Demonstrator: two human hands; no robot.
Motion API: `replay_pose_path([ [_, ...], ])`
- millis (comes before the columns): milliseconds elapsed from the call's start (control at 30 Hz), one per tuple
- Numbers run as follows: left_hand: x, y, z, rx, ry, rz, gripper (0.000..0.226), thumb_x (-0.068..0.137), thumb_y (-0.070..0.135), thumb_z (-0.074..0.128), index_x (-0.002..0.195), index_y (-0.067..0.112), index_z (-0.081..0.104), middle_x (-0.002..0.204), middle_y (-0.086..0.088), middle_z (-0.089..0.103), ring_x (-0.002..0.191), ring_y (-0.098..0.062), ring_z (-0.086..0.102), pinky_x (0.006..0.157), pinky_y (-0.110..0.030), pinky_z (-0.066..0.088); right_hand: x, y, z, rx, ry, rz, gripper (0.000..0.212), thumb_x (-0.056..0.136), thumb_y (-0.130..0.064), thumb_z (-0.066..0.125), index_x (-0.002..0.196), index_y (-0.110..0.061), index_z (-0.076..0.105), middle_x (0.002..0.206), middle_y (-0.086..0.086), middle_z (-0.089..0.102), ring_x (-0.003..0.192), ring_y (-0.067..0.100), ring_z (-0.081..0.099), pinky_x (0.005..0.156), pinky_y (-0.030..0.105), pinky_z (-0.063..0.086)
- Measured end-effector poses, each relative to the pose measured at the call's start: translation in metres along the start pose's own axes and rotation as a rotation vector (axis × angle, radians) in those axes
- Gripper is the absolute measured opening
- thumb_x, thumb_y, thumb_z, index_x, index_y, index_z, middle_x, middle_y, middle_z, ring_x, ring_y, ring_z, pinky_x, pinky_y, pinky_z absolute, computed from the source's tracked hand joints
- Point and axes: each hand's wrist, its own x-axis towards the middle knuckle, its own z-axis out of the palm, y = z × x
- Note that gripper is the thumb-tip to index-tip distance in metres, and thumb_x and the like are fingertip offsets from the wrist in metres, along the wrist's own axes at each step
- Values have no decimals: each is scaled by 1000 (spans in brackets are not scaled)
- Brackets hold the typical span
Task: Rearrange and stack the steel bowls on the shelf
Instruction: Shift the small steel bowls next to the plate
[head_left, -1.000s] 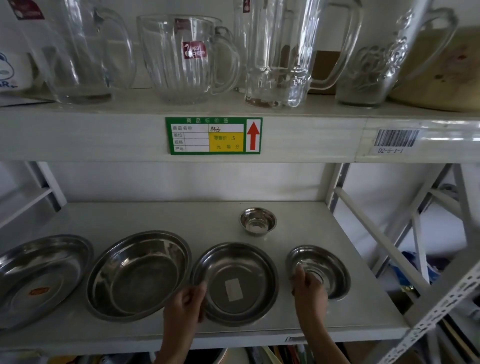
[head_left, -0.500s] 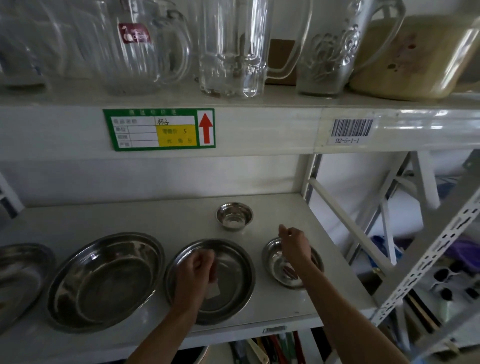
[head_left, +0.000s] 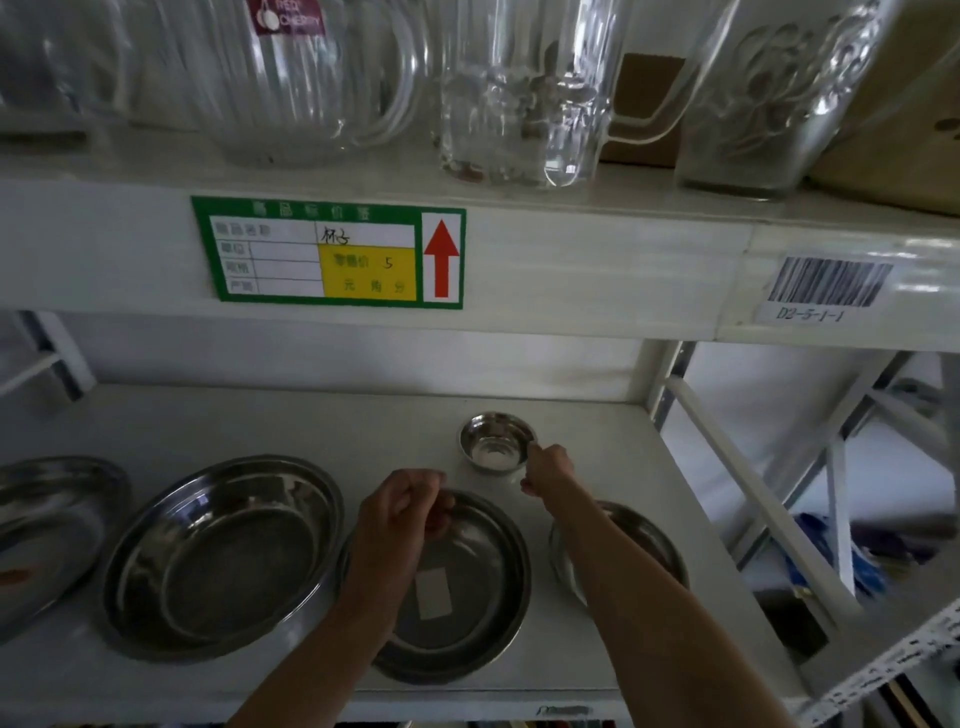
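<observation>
Smallest round steel bowl (head_left: 497, 449): we see the right hand (head_left: 548, 468) pinching its rim, the left hand (head_left: 402, 512) loosely curled, empty.

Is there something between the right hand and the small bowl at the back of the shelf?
Nothing visible. The right hand is already at the right rim of the small bowl, fingers touching it.

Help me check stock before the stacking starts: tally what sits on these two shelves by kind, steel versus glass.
Steel bowls, lower shelf: 5: far-left bowl, large bowl, labelled bowl, bowl under the right arm, small bowl at the right hand.
Glass mugs and pitchers, upper shelf: at least 3; the left end is too blurred to count.
Total: at least 8.
</observation>
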Motion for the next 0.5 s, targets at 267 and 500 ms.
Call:
replay_pose_path([
  [267,0,4,-8,8,-6,-21,14,93,19,56,89,12,68,83,-11,72,80,-21,68,79,-37,57,37,11,26,39,-13,160,37,90,-16,51,119,7,58,97,23,61,57,28,57,37,24,43],
  [500,0,10,-8,15,-3,-28,15,93,20,55,93,12,67,91,-15,71,85,-22,69,80,-36,58,42,10,37,-39,41,131,33,89,-4,51,117,12,59,91,21,56,87,39,63,81,45,58],
])
